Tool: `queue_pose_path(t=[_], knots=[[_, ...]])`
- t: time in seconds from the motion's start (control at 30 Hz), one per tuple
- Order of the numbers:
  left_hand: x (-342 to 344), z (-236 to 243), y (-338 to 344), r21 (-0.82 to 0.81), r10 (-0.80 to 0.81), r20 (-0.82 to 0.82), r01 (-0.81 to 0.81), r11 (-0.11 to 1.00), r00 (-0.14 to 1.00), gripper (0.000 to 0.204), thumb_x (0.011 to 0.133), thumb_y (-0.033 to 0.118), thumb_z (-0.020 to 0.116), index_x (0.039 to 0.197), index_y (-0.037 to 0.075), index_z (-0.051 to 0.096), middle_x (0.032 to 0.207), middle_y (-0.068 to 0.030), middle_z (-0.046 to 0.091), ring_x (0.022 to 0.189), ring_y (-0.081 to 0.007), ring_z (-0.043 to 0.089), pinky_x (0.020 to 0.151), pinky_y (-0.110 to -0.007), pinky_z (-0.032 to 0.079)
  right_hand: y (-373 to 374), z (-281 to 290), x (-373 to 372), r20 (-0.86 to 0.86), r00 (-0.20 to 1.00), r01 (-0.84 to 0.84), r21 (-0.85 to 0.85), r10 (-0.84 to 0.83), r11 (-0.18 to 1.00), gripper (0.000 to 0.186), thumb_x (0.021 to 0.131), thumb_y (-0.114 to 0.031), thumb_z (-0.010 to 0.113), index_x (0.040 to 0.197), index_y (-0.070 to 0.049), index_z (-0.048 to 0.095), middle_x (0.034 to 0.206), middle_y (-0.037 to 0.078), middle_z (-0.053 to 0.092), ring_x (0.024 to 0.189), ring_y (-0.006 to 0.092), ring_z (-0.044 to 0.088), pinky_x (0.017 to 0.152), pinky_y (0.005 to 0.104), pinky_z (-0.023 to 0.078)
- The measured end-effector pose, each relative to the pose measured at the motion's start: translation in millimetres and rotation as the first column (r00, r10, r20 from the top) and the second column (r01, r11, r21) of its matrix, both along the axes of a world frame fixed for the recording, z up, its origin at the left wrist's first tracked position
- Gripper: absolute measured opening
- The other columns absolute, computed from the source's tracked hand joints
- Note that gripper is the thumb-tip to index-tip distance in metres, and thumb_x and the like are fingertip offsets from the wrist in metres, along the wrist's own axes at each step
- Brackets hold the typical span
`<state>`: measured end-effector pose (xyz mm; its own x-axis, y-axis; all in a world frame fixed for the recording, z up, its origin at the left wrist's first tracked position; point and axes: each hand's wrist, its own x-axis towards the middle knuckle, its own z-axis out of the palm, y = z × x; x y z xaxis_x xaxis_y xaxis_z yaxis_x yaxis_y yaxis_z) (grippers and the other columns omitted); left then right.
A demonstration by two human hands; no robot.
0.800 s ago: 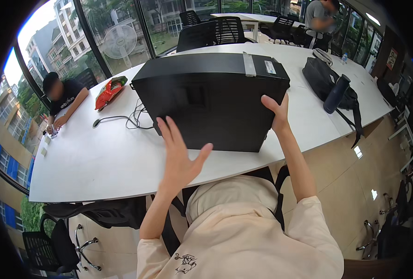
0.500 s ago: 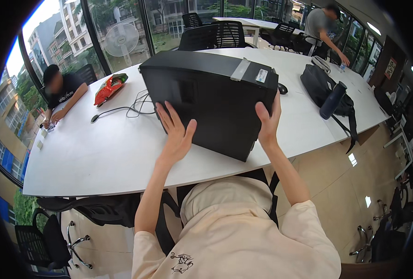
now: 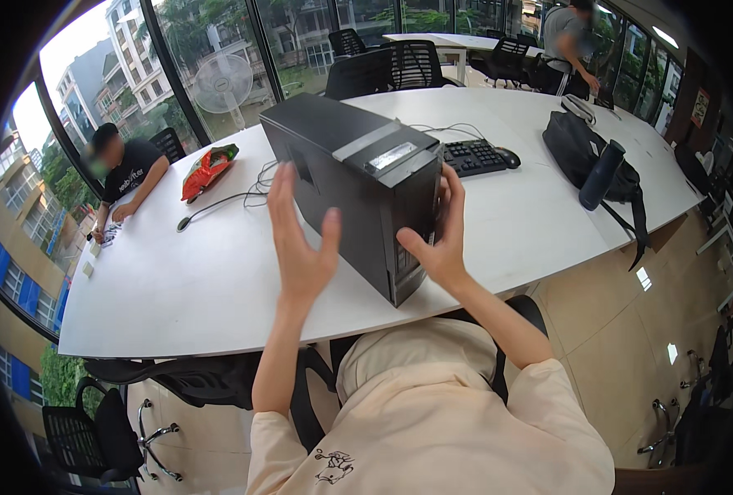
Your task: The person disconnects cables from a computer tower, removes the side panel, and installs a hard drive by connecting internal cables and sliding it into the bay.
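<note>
A black computer tower (image 3: 342,214) stands upright on the white table (image 3: 160,289), a narrow end turned toward me. A strip of grey tape (image 3: 367,140) crosses its top beside a pale label. My right hand (image 3: 442,239) grips the near right edge, thumb on the front face and fingers round the right side, partly hidden. Beside the tower's left side panel, my left hand (image 3: 302,247) is raised with fingers spread and thumb apart; whether its fingertips touch the panel I cannot tell.
Behind the tower's right side lie a black keyboard (image 3: 475,157) and a mouse (image 3: 508,157). A black bag (image 3: 585,157) and dark bottle (image 3: 602,176) are farther right. On the left are a cable (image 3: 222,198), a red-green bag (image 3: 208,175) and a seated person (image 3: 134,169). Another person (image 3: 563,45) stands far right.
The tower has turned so its narrow end faces me more, uncovering the keyboard. My left hand has come off or slid along the side panel; my right hand has moved onto the near edge.
</note>
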<state>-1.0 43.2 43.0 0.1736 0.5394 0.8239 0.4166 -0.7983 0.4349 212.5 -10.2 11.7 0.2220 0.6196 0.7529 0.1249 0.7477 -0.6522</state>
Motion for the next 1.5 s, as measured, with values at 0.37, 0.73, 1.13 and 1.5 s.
queue_pose_path(t=[0.37,0.73,1.13,1.5], knots=[[91,16,-32,0.206,-0.074,0.253,0.022,0.978,0.965,0.08,0.083,0.032,0.082,0.147,0.006,0.042,0.159,-0.0282,0.022,0.148,-0.0464,0.026,0.117,-0.057,0.028,24,-60,15,-0.03,0.983,-0.18,-0.317,0.18,0.931,0.113,0.072,-0.071,0.084,0.149,0.002,0.044,0.127,0.01,0.063,0.117,0.0196,0.06,0.101,0.0346,0.049],[43,12,-11,0.194,-0.105,0.332,0.041,0.98,0.937,0.073,0.082,0.036,0.088,0.138,0.008,0.05,0.155,-0.0225,0.036,0.141,-0.0386,0.04,0.112,-0.047,0.039,20,-62,-44,-0.064,0.994,-0.09,-0.109,0.083,0.99,0.102,0.074,-0.055,0.09,0.146,0.003,0.046,0.135,0.014,0.055,0.126,0.027,0.054,0.107,0.0393,0.044],[-35,14,31,0.158,-0.258,0.361,0.214,0.964,0.896,0.072,0.088,0.05,0.08,0.137,0.007,0.051,0.157,-0.0208,0.044,0.138,-0.03,0.05,0.114,-0.039,0.042,38,-54,-96,0.247,0.969,0.023,-0.13,0.01,0.991,0.135,0.064,-0.046,0.097,0.163,0.0,0.019,0.163,0.025,0.028,0.151,0.0411,0.032,0.121,0.0449,0.034],[-36,13,61,0.148,-0.273,0.347,0.235,0.961,0.897,0.068,0.092,0.044,0.077,0.142,0.008,0.047,0.159,-0.0193,0.041,0.143,-0.0305,0.045,0.116,-0.039,0.041,71,-50,-89,0.322,0.947,0.037,-0.138,0.01,0.99,0.136,0.063,-0.049,0.096,0.163,0.0,0.017,0.163,0.026,0.028,0.149,0.0425,0.036,0.119,0.0442,0.037]])
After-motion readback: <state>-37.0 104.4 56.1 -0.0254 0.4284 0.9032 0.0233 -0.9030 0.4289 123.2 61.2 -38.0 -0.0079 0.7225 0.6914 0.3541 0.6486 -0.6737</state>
